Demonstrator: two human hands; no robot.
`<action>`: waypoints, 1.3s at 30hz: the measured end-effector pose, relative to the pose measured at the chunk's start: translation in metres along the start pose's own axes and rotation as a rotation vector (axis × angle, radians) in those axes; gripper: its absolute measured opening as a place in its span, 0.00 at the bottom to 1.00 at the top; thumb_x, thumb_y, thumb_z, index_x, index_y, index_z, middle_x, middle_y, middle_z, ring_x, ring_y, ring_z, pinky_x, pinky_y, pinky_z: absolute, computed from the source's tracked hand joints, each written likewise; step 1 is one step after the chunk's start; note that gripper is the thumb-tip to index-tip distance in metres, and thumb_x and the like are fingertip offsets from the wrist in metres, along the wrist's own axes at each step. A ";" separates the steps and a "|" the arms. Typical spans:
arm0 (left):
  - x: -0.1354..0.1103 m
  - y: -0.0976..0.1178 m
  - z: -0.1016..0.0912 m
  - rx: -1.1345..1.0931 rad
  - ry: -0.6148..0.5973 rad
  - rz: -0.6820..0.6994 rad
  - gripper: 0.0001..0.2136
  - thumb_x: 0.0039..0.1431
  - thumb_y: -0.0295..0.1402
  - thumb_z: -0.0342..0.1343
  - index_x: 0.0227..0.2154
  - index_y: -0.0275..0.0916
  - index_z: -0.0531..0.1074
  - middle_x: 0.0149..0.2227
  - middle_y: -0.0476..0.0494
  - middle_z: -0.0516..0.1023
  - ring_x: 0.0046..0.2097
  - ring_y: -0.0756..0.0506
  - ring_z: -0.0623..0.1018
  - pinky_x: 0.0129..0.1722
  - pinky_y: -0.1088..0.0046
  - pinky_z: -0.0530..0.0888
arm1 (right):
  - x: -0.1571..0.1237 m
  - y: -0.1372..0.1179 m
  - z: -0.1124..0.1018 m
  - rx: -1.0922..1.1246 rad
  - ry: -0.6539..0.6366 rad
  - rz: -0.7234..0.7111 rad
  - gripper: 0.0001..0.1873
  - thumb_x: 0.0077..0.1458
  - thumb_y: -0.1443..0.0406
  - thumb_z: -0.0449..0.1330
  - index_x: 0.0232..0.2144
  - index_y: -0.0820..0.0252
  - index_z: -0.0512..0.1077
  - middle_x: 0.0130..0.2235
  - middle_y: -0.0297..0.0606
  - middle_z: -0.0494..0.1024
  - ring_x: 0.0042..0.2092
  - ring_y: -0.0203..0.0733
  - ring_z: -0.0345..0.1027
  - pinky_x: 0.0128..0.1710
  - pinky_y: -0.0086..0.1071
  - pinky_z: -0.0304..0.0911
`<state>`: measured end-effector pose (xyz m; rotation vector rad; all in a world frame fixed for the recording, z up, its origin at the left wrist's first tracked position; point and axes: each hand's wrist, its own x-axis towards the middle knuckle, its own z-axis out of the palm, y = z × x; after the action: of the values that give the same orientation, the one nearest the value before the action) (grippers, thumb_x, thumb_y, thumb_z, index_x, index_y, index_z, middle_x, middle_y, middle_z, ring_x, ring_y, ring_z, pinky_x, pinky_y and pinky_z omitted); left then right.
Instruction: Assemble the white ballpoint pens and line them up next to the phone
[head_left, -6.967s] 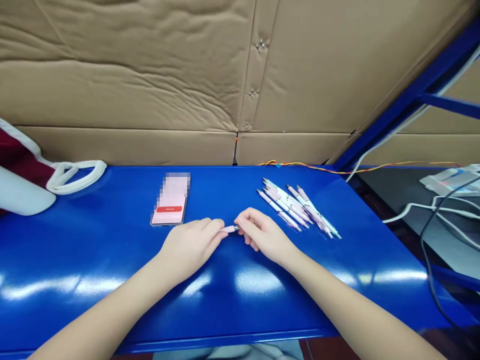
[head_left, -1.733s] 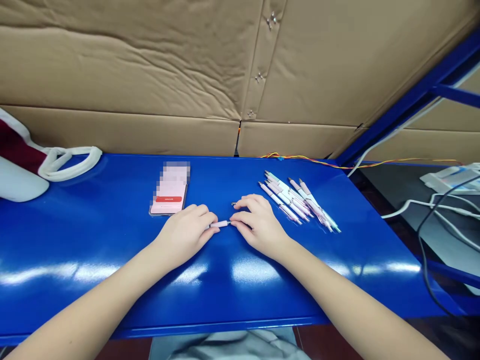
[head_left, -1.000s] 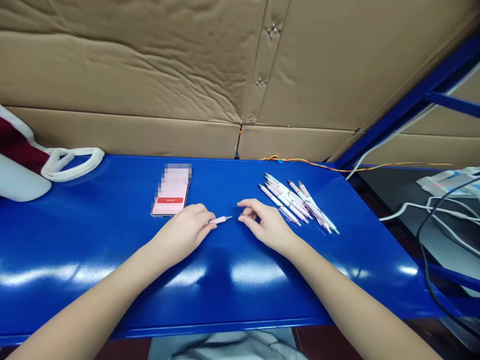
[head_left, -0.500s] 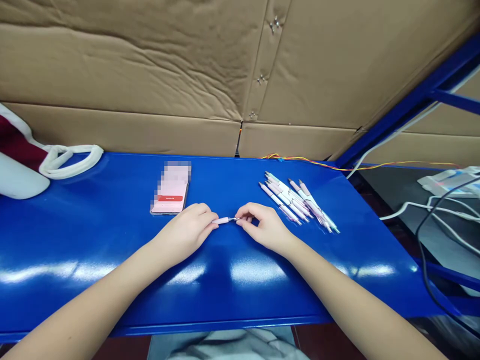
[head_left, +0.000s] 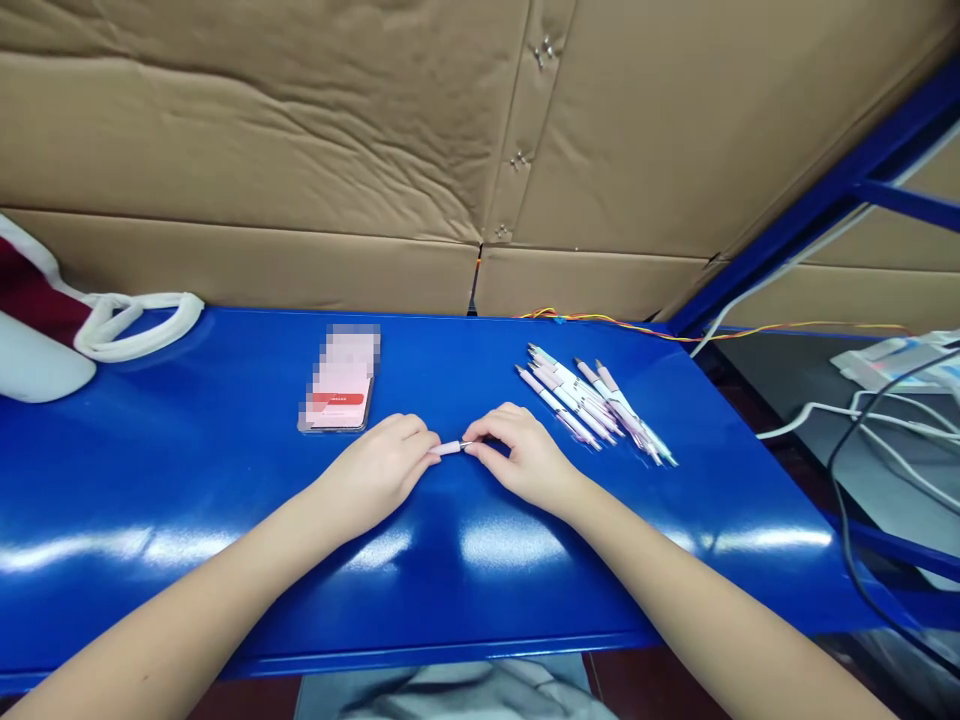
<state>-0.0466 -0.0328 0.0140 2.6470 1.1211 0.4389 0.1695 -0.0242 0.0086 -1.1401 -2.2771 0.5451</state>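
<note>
Two hands meet at mid-tabletop (head_left: 225, 480): the left hand (head_left: 375, 478) pinches one end of a small pink pen (head_left: 450, 448) and the right hand (head_left: 525, 462) nips its metal tip, the fingers of both closed narrow on it, just above the blue surface. Light, stiff, slim and smooth plastic by the look of it, so likely to roll or slip. The barrel ends look like the places to grip, and the fine tip wants gentle handling. A pile of pens (head_left: 592, 405) lies just right of the right hand, a phone (head_left: 339, 395) just behind the left. Bag (head_left: 45, 340) far left, cables (head_left: 862, 420) far right, both well apart. Nothing blocks the hands.
</note>
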 end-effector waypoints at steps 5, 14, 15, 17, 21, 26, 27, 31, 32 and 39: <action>0.001 0.001 -0.001 0.011 0.005 0.016 0.14 0.66 0.34 0.41 0.38 0.36 0.72 0.36 0.42 0.71 0.38 0.46 0.70 0.41 0.67 0.69 | 0.001 -0.001 -0.002 -0.149 -0.062 0.024 0.11 0.61 0.63 0.53 0.32 0.57 0.75 0.31 0.37 0.75 0.36 0.40 0.62 0.37 0.35 0.51; 0.002 0.001 0.000 0.005 0.016 0.001 0.14 0.66 0.34 0.41 0.38 0.36 0.72 0.36 0.42 0.72 0.39 0.46 0.70 0.41 0.67 0.69 | 0.001 -0.006 -0.008 -0.151 -0.073 0.052 0.09 0.60 0.64 0.53 0.34 0.57 0.73 0.36 0.39 0.72 0.39 0.42 0.60 0.39 0.37 0.53; 0.002 0.000 0.000 0.008 0.020 -0.003 0.14 0.66 0.34 0.41 0.38 0.36 0.72 0.36 0.42 0.72 0.39 0.46 0.70 0.42 0.66 0.70 | 0.002 -0.005 -0.007 -0.161 -0.073 0.057 0.10 0.60 0.63 0.52 0.34 0.57 0.74 0.37 0.39 0.72 0.39 0.42 0.60 0.39 0.37 0.53; 0.003 -0.001 0.001 0.011 0.029 -0.014 0.14 0.66 0.34 0.41 0.38 0.36 0.72 0.36 0.42 0.72 0.39 0.45 0.70 0.42 0.66 0.70 | 0.003 -0.003 -0.006 -0.151 -0.053 0.056 0.10 0.59 0.62 0.54 0.39 0.56 0.73 0.39 0.40 0.72 0.40 0.43 0.61 0.41 0.38 0.54; 0.006 -0.002 0.003 0.017 0.035 -0.019 0.14 0.66 0.34 0.41 0.37 0.36 0.72 0.36 0.41 0.72 0.39 0.45 0.70 0.42 0.65 0.70 | 0.004 0.002 -0.004 -0.104 -0.036 0.025 0.07 0.57 0.65 0.57 0.39 0.59 0.71 0.39 0.40 0.71 0.41 0.42 0.61 0.43 0.37 0.56; 0.008 -0.002 0.004 0.051 0.050 -0.002 0.13 0.66 0.33 0.42 0.37 0.34 0.71 0.36 0.41 0.71 0.39 0.45 0.69 0.41 0.66 0.69 | 0.006 0.005 -0.001 -0.140 -0.049 0.026 0.10 0.61 0.65 0.51 0.34 0.58 0.73 0.36 0.39 0.72 0.37 0.40 0.60 0.39 0.36 0.54; 0.009 -0.002 0.004 0.055 0.052 -0.001 0.13 0.65 0.32 0.42 0.37 0.34 0.71 0.36 0.41 0.71 0.39 0.45 0.69 0.42 0.66 0.68 | 0.006 0.005 -0.001 -0.139 -0.047 0.024 0.10 0.61 0.64 0.51 0.35 0.58 0.73 0.36 0.39 0.72 0.38 0.40 0.60 0.40 0.36 0.54; 0.011 -0.002 0.005 0.044 0.060 -0.005 0.13 0.65 0.33 0.42 0.37 0.35 0.71 0.37 0.41 0.71 0.39 0.45 0.69 0.42 0.66 0.68 | 0.006 0.005 -0.004 -0.097 -0.009 0.026 0.08 0.58 0.64 0.56 0.40 0.59 0.70 0.39 0.40 0.71 0.41 0.42 0.61 0.43 0.37 0.56; 0.011 -0.002 0.005 0.042 0.063 -0.001 0.13 0.65 0.33 0.42 0.37 0.35 0.71 0.37 0.42 0.71 0.39 0.45 0.69 0.42 0.66 0.69 | 0.006 0.005 -0.004 -0.096 -0.010 0.031 0.07 0.58 0.65 0.56 0.39 0.60 0.70 0.39 0.40 0.71 0.41 0.41 0.61 0.42 0.36 0.56; 0.012 -0.001 0.006 0.046 0.062 -0.002 0.13 0.65 0.33 0.42 0.38 0.34 0.71 0.36 0.41 0.71 0.39 0.45 0.69 0.42 0.66 0.68 | 0.007 0.003 -0.005 -0.138 -0.040 0.033 0.08 0.59 0.64 0.54 0.37 0.60 0.70 0.39 0.40 0.70 0.40 0.42 0.60 0.43 0.37 0.56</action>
<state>-0.0374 -0.0236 0.0106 2.6890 1.1654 0.5041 0.1712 -0.0160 0.0129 -1.2452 -2.3643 0.4325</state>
